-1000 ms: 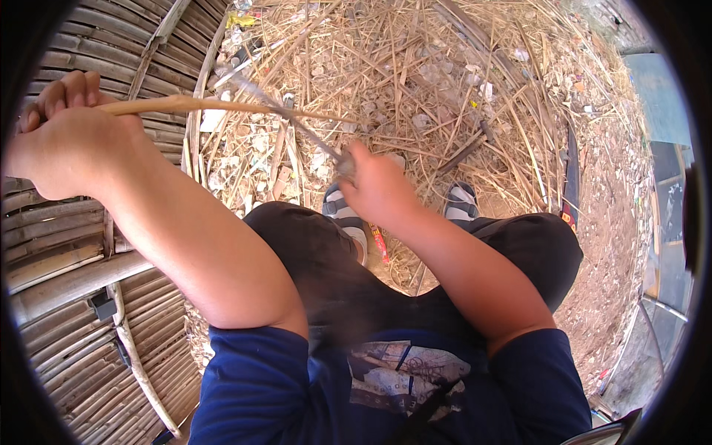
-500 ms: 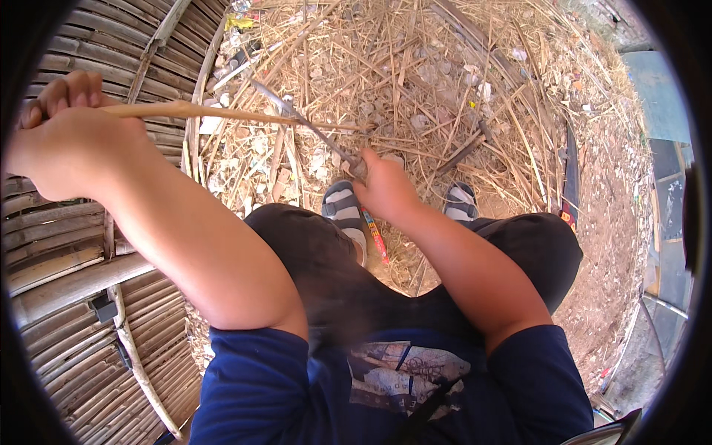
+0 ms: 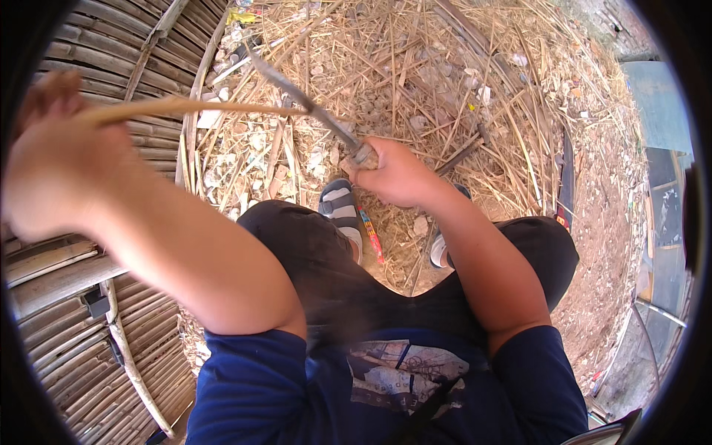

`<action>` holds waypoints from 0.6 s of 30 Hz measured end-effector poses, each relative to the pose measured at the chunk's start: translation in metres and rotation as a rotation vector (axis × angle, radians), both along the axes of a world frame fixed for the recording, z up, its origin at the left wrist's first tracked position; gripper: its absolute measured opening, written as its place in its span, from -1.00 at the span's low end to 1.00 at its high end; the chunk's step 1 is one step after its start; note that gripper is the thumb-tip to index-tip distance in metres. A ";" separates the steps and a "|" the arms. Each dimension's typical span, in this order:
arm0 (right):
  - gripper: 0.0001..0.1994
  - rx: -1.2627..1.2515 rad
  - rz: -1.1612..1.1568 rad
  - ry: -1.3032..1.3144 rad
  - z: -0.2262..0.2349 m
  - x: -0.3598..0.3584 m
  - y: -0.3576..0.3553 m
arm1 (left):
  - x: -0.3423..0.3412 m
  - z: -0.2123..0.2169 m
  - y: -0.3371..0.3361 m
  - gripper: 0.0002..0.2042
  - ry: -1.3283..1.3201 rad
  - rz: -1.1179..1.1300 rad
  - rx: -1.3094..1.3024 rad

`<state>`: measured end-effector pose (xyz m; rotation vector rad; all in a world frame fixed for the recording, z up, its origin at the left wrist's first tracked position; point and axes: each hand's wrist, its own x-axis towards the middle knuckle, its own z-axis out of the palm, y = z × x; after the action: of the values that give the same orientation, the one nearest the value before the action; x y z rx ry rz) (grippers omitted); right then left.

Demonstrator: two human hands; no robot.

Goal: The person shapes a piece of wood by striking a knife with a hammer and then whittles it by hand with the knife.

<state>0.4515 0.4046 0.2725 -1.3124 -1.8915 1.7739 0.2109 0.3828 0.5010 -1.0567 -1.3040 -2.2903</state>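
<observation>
At the far left my left hand (image 3: 63,159), smeared by motion, is closed round the thick end of a long tan bamboo strip (image 3: 170,108). The strip runs rightward over the littered ground and thins toward its tip. My right hand (image 3: 397,172) is wrapped round the short handle of a long grey knife (image 3: 293,90), in front of my knees. Its blade points up and to the left, crossing the strip near the thin end. Whether the edge touches the strip I cannot tell.
A bamboo-slat wall (image 3: 55,341) rises close on the left. Straw and split pieces (image 3: 400,67) cover the ground ahead. A dark tool (image 3: 461,154) lies right of my right hand. A red wrapper (image 3: 371,237) lies beside my sandalled foot (image 3: 340,204). Grey panels (image 3: 665,185) stand at right.
My left hand has moved a little down with the bamboo strip, whose thin end now lies farther left. The knife has turned, showing a broader blade, and my right hand has shifted slightly right.
</observation>
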 end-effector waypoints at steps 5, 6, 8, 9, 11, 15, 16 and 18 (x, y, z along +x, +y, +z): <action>-0.56 0.376 0.000 -0.033 0.012 -0.004 0.000 | 0.021 -0.004 0.017 -0.80 -0.100 -0.087 0.160; -0.57 0.377 0.011 -0.018 0.026 -0.006 -0.003 | 0.019 -0.006 0.017 -0.80 -0.083 -0.082 0.153; -0.59 0.381 0.023 0.008 0.052 -0.013 -0.009 | 0.013 -0.008 0.019 -0.78 -0.051 -0.083 0.143; -0.60 0.410 -0.017 -0.007 0.042 -0.018 -0.013 | 0.012 -0.008 0.020 -0.77 -0.049 -0.097 0.147; -0.63 0.473 -0.102 -0.034 -0.003 -0.026 -0.021 | 0.011 -0.006 0.022 -0.76 -0.041 -0.129 0.160; -0.62 0.385 -0.107 -0.218 -0.049 -0.016 -0.020 | -0.003 -0.007 0.018 -0.73 -0.192 -0.231 0.190; -0.59 0.404 -0.080 -0.247 -0.034 -0.016 -0.012 | -0.006 -0.009 0.019 -0.72 -0.198 -0.192 0.200; -0.56 0.406 -0.064 -0.255 -0.011 -0.015 -0.008 | -0.008 -0.010 0.018 -0.72 -0.192 -0.151 0.200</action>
<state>0.4363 0.3965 0.2610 -1.4687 -2.1651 1.1497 0.2034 0.4010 0.4914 -0.9146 -1.0628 -2.6263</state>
